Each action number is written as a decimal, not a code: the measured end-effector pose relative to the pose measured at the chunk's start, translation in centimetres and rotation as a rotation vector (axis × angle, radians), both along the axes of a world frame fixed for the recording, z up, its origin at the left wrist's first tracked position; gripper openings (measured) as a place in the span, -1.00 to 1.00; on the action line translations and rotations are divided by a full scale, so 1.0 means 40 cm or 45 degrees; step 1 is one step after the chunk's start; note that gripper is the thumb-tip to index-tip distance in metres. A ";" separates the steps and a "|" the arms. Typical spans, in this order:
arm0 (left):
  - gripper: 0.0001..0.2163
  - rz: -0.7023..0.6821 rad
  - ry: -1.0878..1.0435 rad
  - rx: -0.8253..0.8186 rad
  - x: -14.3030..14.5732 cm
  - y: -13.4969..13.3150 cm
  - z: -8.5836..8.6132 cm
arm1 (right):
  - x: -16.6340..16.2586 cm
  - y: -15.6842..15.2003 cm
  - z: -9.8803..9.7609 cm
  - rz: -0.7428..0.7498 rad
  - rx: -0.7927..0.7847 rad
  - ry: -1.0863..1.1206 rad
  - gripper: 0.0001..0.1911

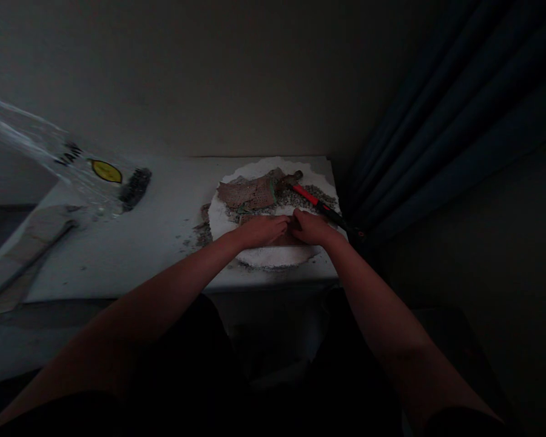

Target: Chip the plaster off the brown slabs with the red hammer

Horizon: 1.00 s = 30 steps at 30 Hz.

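My left hand [264, 230] and my right hand [310, 227] meet above a flat brown piece [279, 238] with a pale front edge. Fingers on both hands are curled, and the fingertips nearly touch one another. Whatever they pinch is too dark and small to make out. Under the piece lies a round white sheet with a wavy rim [217, 226]. Just behind my hands, a rough reddish-brown mesh-like slab [248, 193] rests on it. A hammer with a red and black handle [306, 194] lies slantwise beyond my right hand, its head on the rubble.
Grey crushed bits [321, 193] cover the back of the sheet, and more crumbs lie left of it. A clear plastic bag with a yellow lemon print [106, 172] stands left on the white table [164, 243]. A dark stick [36, 261] lies farther left. Blue curtains [437, 121] hang at right.
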<state>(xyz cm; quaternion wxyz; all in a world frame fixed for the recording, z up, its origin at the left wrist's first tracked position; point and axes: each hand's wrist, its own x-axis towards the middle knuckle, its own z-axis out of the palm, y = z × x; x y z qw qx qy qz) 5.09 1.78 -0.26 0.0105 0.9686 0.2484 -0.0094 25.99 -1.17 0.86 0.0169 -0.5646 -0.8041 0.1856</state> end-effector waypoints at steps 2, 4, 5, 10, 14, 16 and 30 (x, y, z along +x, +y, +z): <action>-0.72 0.019 0.012 0.013 0.003 -0.004 -0.001 | -0.001 0.000 0.001 -0.009 -0.003 0.001 -0.65; -0.72 0.029 0.011 0.016 0.003 -0.003 -0.002 | -0.002 0.000 0.002 -0.014 -0.010 0.000 -0.65; -0.71 0.033 0.008 0.018 0.003 -0.002 -0.003 | -0.002 -0.001 0.003 -0.014 -0.011 -0.001 -0.65; -0.77 -0.020 -0.060 -0.044 -0.007 0.012 0.003 | -0.003 -0.003 0.005 -0.029 -0.008 -0.006 -0.63; -0.79 -0.066 -0.099 -0.069 -0.014 0.019 0.000 | -0.002 -0.001 0.002 -0.017 -0.004 -0.001 -0.63; -0.79 -0.050 -0.085 -0.035 -0.013 0.017 -0.005 | 0.000 0.000 0.000 -0.005 0.000 0.003 -0.64; -0.76 -0.031 -0.062 -0.066 -0.009 0.009 0.013 | -0.003 -0.004 0.007 -0.022 -0.009 0.003 -0.60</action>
